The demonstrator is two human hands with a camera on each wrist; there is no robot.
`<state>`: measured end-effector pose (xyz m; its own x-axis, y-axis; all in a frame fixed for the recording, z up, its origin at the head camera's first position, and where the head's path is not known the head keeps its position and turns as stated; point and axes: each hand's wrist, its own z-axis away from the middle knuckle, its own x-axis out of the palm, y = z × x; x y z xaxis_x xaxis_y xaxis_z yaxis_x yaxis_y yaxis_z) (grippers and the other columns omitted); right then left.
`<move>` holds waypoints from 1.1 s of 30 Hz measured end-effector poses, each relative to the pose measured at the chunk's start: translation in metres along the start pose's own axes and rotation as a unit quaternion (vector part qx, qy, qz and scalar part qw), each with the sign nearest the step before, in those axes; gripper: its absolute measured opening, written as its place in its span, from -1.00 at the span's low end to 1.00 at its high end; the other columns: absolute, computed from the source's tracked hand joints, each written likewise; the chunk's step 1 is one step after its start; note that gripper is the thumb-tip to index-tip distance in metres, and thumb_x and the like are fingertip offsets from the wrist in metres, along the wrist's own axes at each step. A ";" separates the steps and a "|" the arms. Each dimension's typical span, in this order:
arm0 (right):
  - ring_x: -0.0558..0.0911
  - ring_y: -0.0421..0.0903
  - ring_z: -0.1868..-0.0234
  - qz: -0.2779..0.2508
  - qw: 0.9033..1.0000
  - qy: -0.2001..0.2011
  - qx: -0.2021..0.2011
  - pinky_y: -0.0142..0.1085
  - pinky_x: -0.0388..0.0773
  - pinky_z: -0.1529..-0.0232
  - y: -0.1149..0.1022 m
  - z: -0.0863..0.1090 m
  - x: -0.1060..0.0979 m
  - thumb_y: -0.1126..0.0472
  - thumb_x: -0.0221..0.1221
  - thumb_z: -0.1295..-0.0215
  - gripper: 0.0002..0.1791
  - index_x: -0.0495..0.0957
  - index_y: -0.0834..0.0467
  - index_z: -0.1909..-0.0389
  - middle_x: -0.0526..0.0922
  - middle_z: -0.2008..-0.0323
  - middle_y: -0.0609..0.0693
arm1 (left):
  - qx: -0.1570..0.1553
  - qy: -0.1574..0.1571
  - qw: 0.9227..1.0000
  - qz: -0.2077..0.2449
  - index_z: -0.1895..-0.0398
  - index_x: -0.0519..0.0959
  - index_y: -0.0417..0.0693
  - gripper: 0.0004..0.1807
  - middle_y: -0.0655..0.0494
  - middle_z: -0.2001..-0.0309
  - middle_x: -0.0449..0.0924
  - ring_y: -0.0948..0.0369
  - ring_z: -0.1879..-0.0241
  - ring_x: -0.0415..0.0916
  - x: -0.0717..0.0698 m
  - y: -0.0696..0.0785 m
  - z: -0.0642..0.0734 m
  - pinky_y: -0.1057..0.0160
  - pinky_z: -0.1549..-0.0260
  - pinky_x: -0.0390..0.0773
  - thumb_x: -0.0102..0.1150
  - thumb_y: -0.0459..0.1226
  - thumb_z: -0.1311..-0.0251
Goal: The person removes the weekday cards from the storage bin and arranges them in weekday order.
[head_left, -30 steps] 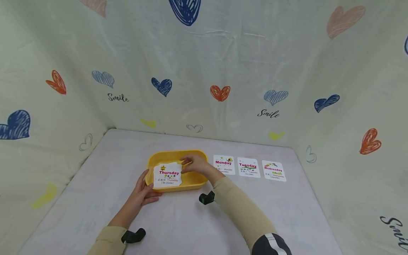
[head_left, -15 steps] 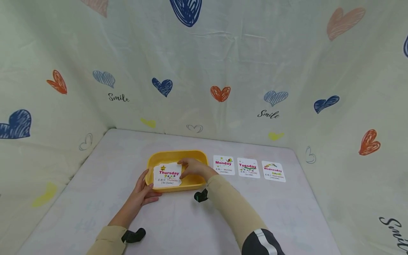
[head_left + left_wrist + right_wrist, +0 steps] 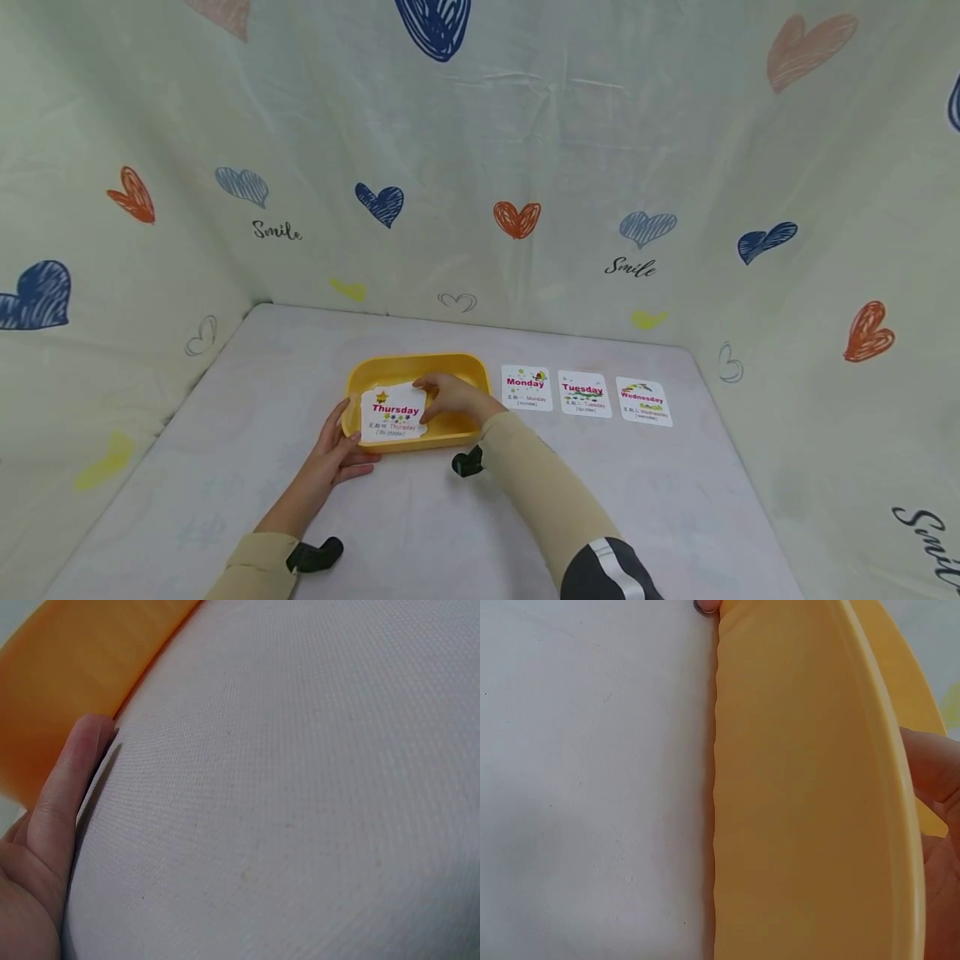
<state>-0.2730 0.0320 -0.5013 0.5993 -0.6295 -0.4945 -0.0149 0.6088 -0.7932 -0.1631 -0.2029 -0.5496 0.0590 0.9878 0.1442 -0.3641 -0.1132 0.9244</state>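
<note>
A yellow tray [image 3: 375, 369] holds a stack of white cards, with a Thursday card [image 3: 392, 421] on top. My left hand [image 3: 332, 454] grips the tray's near left corner. In the left wrist view, its fingers [image 3: 64, 784] lie against the yellow outer wall. My right hand [image 3: 459, 398] reaches over the tray and pinches the right edge of the Thursday card between thumb and fingers. In the right wrist view, the tray wall [image 3: 810, 780] hides the card and most of this hand.
Right of the tray, a Monday card [image 3: 527, 388], a Tuesday card [image 3: 585, 394] and a Wednesday card [image 3: 644, 402] lie in a row on the white table [image 3: 420, 533]. Behind stands a pale curtain [image 3: 562, 150] printed with hearts.
My right hand has moved left onto the card stack and taken hold of the Thursday card's right edge. The card has shifted and tilted slightly. My left hand stays at the tray.
</note>
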 end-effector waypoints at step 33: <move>0.46 -0.06 0.11 -0.059 0.997 0.039 0.012 -0.20 0.49 -0.04 -0.021 0.008 0.004 0.32 0.31 -0.21 -0.77 0.74 -0.05 0.19 0.58 0.12 -0.12 | 0.007 -0.001 1.000 -0.002 -0.54 -0.24 0.51 -0.26 -0.04 -0.49 -0.05 -0.04 0.11 0.64 0.000 -0.002 -0.001 0.07 0.14 0.66 -0.11 -0.16 -0.50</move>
<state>-0.2643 0.0209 -0.4838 0.5310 -0.7329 -0.4254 0.0712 0.5388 -0.8394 -0.1627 -0.2025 -0.5520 0.0634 0.9880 0.1410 -0.3517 -0.1101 0.9296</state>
